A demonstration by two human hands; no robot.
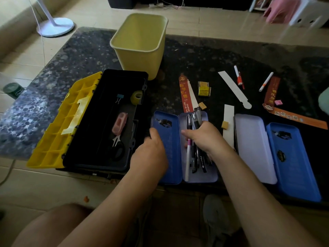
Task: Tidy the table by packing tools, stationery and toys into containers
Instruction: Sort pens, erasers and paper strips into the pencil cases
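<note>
Nearest, at the table's front edge, lies an open pencil case (170,157), blue lid to the left and pale tray to the right. The left hand (153,139) sits at the lid's outer edge with its fingers curled over it, seemingly steadying the case. The right hand (203,138) is closed in a fist around a bundle of pens (193,154) held over the tray; their lower ends lie inside it and their tips poke past its far end. The step in hand looks like loading stationery into this case. The next move calls for lowering the bundle flat, lengthwise, so nothing overhangs, and then letting go. To the right a second pencil case (284,157) lies open, with nothing visible in it. To the left the toolbox (106,122) stands with its yellow lid thrown back, holding scissors (118,145), a binder clip (119,98) and a roll of tape (136,97). Further back, loose items wait on the dark table (80,50): a red bookmark (185,93), small erasers (202,105), a yellow box (204,89), white paper strips (234,88) and two markers (238,77). These need gathering afterwards, probably into the free case. Farthest stands a yellow bin (140,43), just behind the toolbox.
</note>
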